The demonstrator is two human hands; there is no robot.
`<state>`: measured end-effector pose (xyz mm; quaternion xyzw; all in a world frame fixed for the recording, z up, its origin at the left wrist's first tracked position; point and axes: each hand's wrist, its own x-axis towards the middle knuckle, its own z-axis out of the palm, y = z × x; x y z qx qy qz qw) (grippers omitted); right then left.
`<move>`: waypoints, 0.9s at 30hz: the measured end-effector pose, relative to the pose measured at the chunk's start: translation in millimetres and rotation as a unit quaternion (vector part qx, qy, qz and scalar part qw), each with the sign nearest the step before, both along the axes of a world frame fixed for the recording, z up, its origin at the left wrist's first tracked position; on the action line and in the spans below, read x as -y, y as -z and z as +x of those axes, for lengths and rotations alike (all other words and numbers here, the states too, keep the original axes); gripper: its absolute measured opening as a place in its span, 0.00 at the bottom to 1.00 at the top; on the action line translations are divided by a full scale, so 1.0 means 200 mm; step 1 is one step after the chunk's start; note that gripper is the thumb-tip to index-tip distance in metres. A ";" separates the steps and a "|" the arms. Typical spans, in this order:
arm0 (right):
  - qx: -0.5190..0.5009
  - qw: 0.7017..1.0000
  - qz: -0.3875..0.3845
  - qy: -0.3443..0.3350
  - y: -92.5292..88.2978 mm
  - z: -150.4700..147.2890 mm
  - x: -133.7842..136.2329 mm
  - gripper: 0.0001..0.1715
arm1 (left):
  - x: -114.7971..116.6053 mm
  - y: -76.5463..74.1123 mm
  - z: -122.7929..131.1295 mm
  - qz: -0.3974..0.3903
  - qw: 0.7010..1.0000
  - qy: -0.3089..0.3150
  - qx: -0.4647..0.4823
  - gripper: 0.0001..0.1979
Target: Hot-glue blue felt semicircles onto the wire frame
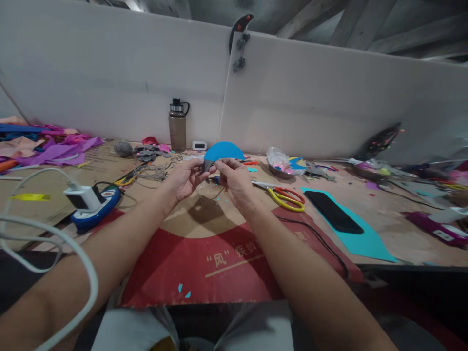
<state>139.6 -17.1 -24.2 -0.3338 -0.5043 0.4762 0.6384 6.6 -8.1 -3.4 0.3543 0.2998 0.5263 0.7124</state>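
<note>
One small dark grey piece (pixel 207 166) sits mid-scene, up over a red-printed cardboard (pixel 157 278), and it's the left hand (pixel 187 178) with its grip pinched on it, fingers masking part of the outline! Right hand (pixel 237 179) just beside, fingertips bunched at the piece's right edge; whether that grip has hold of it, I cannot tell. Just beyond, a blue rounded shape (pixel 224 150), its near part lost behind the hands. To the right, scissors (pixel 287 199) with red and yellow handles, blade tips hidden by the right hand. Farther right, a black phone (pixel 332 211) on a turquoise sheet (pixel 365 246), all on the cluttered tabletop (pixel 351 192). Far side, a bottle (pixel 177 127) stands upright. Near left, a white cable (pixel 91 273) loops across the left forearm, cut off by the frame, and the cardboard's lettering is partly covered by the right arm.
</note>
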 end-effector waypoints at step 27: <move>0.064 0.995 0.066 0.036 0.03 -0.01 0.00 0.08 | 0.02 0.08 0.03 0.189 0.970 0.029 -0.150 0.06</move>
